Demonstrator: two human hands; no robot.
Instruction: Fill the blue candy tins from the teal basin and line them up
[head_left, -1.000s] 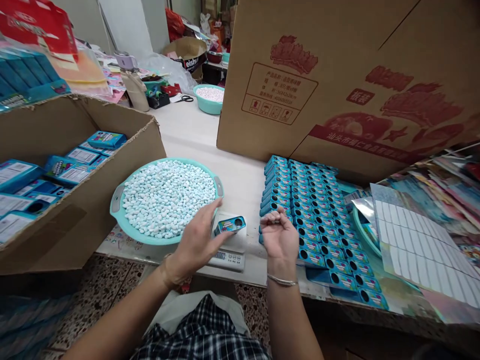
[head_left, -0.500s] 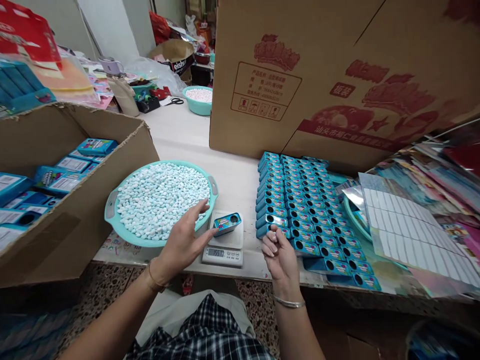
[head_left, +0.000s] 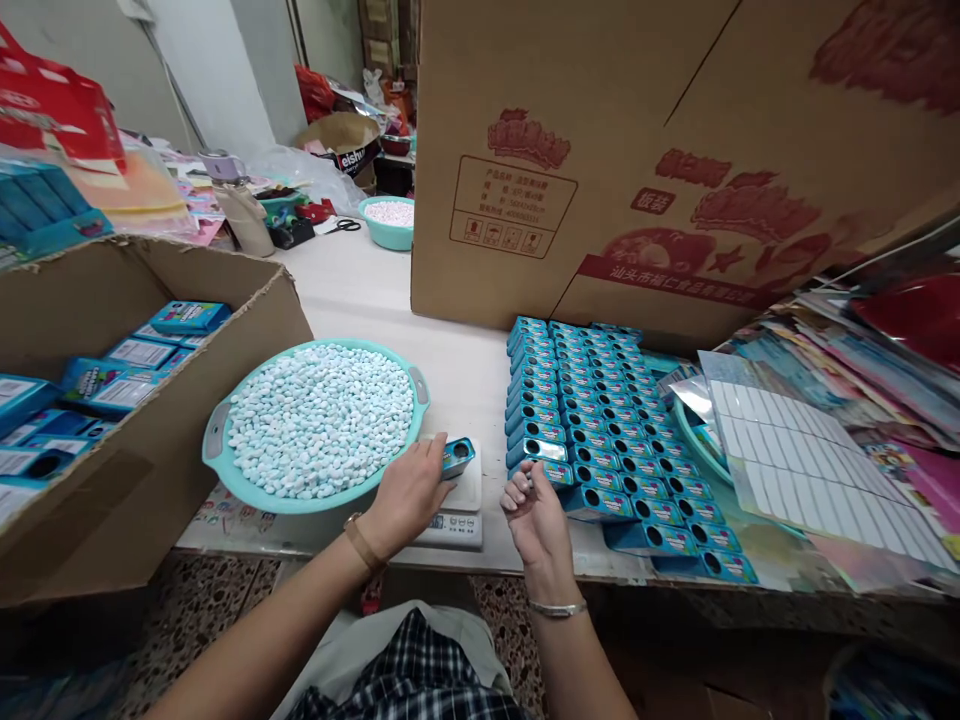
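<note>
My left hand (head_left: 409, 495) has its fingers and thumb around a small blue candy tin (head_left: 459, 458) with a round dark opening on top. That tin is over the pan of a white digital scale (head_left: 466, 530), whose display my hand covers. To the left, a turquoise basin (head_left: 421, 388) is heaped with white and pale blue candies (head_left: 322, 420). My right hand (head_left: 538, 520) hovers palm up with curled fingertips pressed together; what they hold, if anything, is too small to make out. Just beyond it stand rows of similar blue tins (head_left: 600, 430).
An open carton (head_left: 172, 440) with more blue tins stands at the left. A large printed carton (head_left: 510, 280) blocks the back. On the right lie label sheets (head_left: 810, 460) over another turquoise basin (head_left: 697, 445). Scissors (head_left: 345, 226) and a farther basin (head_left: 388, 232) are behind.
My left hand has moved right and closed around the tin on the scale, covering the display. My right hand stays curled near the rows. The camera view has shifted slightly.
</note>
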